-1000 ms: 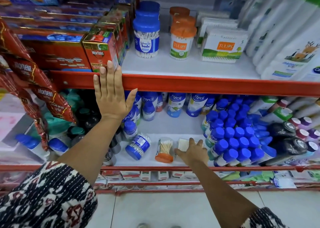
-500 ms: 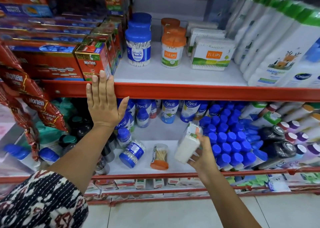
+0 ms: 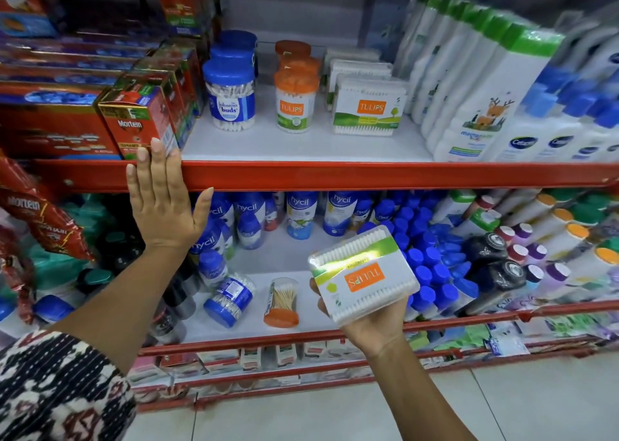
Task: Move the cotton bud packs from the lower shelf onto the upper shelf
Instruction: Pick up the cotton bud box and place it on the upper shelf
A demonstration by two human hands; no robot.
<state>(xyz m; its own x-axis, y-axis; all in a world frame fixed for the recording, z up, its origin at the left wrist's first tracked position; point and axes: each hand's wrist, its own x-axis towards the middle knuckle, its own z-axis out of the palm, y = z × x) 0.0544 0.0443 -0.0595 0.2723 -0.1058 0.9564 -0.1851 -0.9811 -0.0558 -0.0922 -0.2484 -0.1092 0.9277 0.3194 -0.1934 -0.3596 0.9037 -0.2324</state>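
My right hand has lifted the flat cotton bud pack off the lower shelf and grips it underneath, at 5 o'clock. My left hand stays flat and released on the upper shelf edge. Next comes placing it at 12 o'clock.

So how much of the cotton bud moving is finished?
Partway. The upper shelf already holds blue-lidded jars, orange-lidded jars and flat Tulips boxes, though I can't tell which were moved. The right hand holds one flat Tulips pack, lifted off the lower shelf. The left hand rests on the shelf edge. Left: a blue jar lying down and an orange-lidded jar.
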